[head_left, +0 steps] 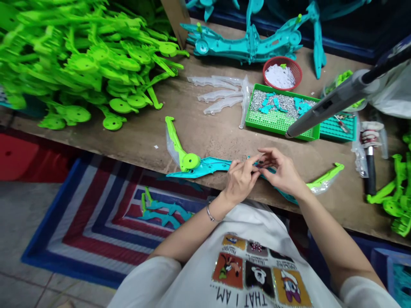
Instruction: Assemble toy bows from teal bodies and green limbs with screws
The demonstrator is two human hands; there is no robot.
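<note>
A long turquoise plastic bow-shaped body (213, 165) lies along the table's front edge. At its left end sits a lime green arm (175, 139) with a round disc and a clear plastic piece (171, 147). Another lime green arm (327, 176) with a clear piece sticks out at the right end. My left hand (240, 179) rests on the middle of the body, its fingers bent and closed. My right hand (281, 171) meets it there, thumb and fingertips pinched together. Fingers cover the middle of the body, and whatever small thing may be between them is hidden.
Lime green arms are heaped (96, 64) at the left. Behind are clear pieces (221, 94), a red basket (300, 77) of white bits, and a green tray (279, 125) of screws. A grey pole (330, 100) slants across the right, near a black-handled tool (370, 171).
</note>
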